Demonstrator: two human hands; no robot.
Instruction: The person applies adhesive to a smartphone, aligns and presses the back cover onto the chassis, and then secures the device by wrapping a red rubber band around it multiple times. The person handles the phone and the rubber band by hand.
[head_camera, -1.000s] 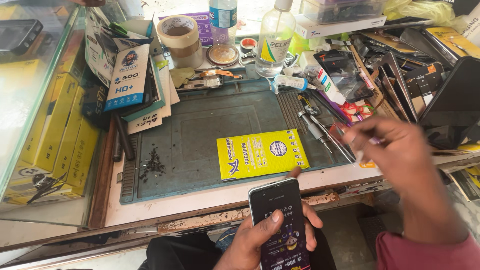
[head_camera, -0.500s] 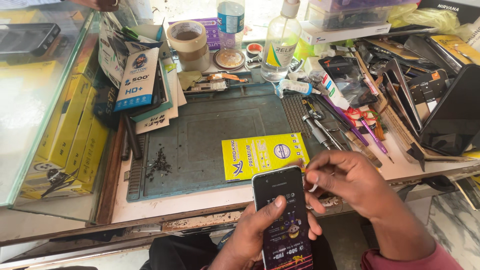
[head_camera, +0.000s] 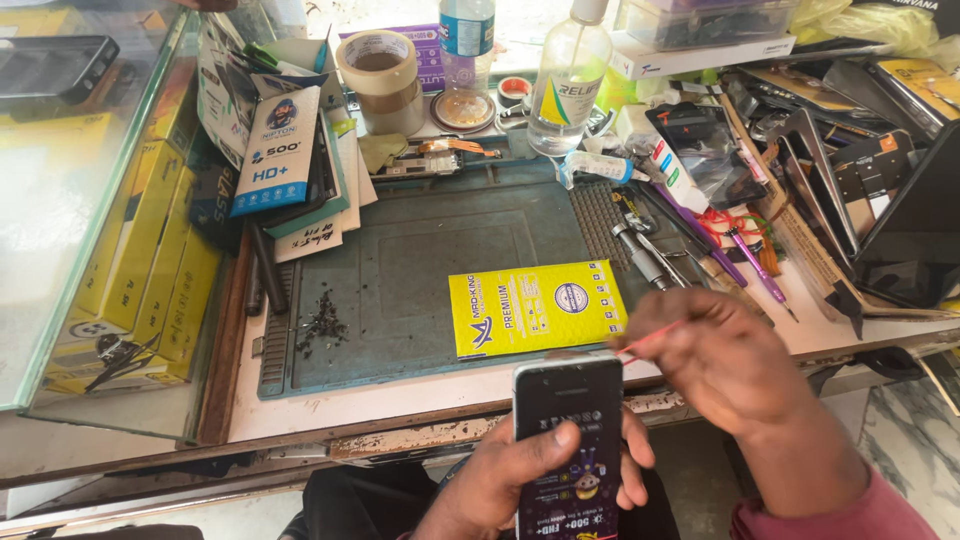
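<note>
I saw my left hand (head_camera: 520, 475) at the six o'clock edge of the view, its fingers wrapped around a dark smartphone (head_camera: 568, 440) held upright, the thumb lying across the lit screen. The phone hovered just off the near edge of the tabletop (head_camera: 400, 400), over my lap. My right hand (head_camera: 725, 360) sat at about four o'clock, just beside the phone's top corner, fingers pinched together on a thin red tool (head_camera: 650, 340) whose tip pointed toward nine o'clock, at the phone's upper edge.

Directly above the phone, toward the centre, a yellow flat packet (head_camera: 535, 308) lay on the grey-green work mat (head_camera: 420, 270). A small heap of dark crumbs (head_camera: 322, 322) rested on the mat at nine o'clock from the packet. At twelve o'clock stood a roll of tan tape (head_camera: 380, 65), a clear bottle (head_camera: 565, 85) and a small round tin (head_camera: 463, 108). At two o'clock, screwdrivers and tweezers (head_camera: 650, 250) were scattered beside dark phone panels (head_camera: 830, 190). At ten o'clock a stack of blue and white boxes (head_camera: 275, 150) leaned against yellow cartons (head_camera: 150, 260) behind a glass pane.
</note>
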